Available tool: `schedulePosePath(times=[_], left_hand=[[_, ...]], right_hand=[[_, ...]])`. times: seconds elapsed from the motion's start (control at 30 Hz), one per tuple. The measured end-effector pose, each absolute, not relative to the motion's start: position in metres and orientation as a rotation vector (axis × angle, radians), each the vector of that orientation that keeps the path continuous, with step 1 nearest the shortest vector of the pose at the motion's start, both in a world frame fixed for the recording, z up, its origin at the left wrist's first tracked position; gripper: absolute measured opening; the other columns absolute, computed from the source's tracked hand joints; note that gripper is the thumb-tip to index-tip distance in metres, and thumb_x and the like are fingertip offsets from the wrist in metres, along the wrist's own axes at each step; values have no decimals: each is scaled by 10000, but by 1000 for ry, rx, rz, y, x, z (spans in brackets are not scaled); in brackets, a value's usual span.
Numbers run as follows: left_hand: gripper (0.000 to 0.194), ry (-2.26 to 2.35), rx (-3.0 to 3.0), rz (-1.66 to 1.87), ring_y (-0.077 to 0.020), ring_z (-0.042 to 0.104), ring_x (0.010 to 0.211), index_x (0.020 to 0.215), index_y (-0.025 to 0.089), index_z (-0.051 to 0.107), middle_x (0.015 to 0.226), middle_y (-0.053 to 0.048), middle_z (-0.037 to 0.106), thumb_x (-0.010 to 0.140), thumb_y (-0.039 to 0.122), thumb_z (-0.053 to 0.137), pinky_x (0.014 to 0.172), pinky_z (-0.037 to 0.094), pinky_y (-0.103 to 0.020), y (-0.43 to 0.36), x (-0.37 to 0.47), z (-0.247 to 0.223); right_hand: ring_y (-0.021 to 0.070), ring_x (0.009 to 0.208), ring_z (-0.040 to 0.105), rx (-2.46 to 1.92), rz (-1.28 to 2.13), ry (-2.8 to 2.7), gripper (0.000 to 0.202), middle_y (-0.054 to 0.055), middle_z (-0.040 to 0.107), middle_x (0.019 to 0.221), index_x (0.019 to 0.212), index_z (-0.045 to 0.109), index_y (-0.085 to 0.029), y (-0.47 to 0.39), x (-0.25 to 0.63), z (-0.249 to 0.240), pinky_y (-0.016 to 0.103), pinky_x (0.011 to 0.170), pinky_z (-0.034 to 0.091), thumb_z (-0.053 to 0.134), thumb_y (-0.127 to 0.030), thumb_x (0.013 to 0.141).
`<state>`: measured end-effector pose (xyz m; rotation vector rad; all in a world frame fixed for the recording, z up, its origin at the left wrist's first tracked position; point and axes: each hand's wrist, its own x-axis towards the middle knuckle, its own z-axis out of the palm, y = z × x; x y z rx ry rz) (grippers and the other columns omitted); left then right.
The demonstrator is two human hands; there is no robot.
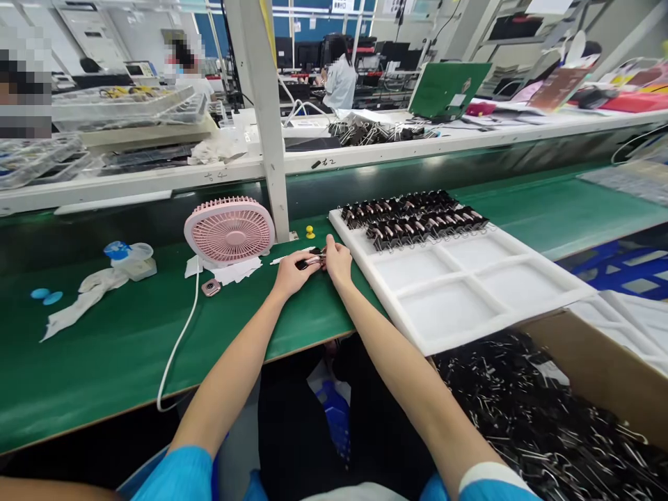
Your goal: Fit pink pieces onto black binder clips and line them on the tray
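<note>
Over the green mat, my left hand (pixel 293 273) closes its fingers on a black binder clip (pixel 307 262). My right hand (pixel 338 261) is closed at the other end of that clip, with its thumb raised. The fingers cover much of the clip, and any small part between them is too hidden to name. Just right of my hands lies a white foam tray (pixel 396 287) with square compartments. Rows of black binder clips (pixel 428 226) with pinkish pieces between them fill its far part.
A pink fan (pixel 229 231) with a white cable stands left of my hands, near a smartwatch (pixel 211 287). Behind are a yellow knob-like piece (pixel 309 232) and a white post (pixel 268 139). A cardboard box (pixel 589 355) of loose binder clips sits lower right. Other people work beyond the shelf.
</note>
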<state>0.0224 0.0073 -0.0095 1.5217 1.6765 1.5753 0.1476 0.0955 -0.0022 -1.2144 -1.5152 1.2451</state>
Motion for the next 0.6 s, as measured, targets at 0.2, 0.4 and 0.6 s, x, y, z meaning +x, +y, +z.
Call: schedulePosePath(times=[0.2, 0.4, 0.6], left_hand=[[186, 1717, 1545, 1586, -287, 741, 1041, 961, 214, 851, 1096, -102, 800, 779, 248, 854, 1032, 559, -449, 5, 25, -7], [358, 1502, 1348, 1568, -278, 725, 911, 1028, 175, 831, 1052, -115, 791, 777, 430, 854, 800, 609, -399, 8, 22, -7], [426, 1511, 1279, 1619, -194, 674, 728, 1094, 153, 814, 1037, -104, 776, 776, 435, 850, 707, 599, -354, 6, 20, -1]], right_hand=[[247, 704, 655, -1224, 1343, -1417, 477, 51, 687, 720, 687, 619, -245, 112, 138, -3, 340, 690, 538, 580, -662, 914], [236, 779, 633, -1256, 1243, -1367, 362, 36, 663, 729, 676, 558, -250, 130, 135, -10, 307, 722, 487, 486, -519, 908], [210, 706, 554, -1332, 1249, -1282, 285, 7, 553, 658, 660, 459, -269, 139, 137, -9, 303, 670, 455, 515, -446, 876]])
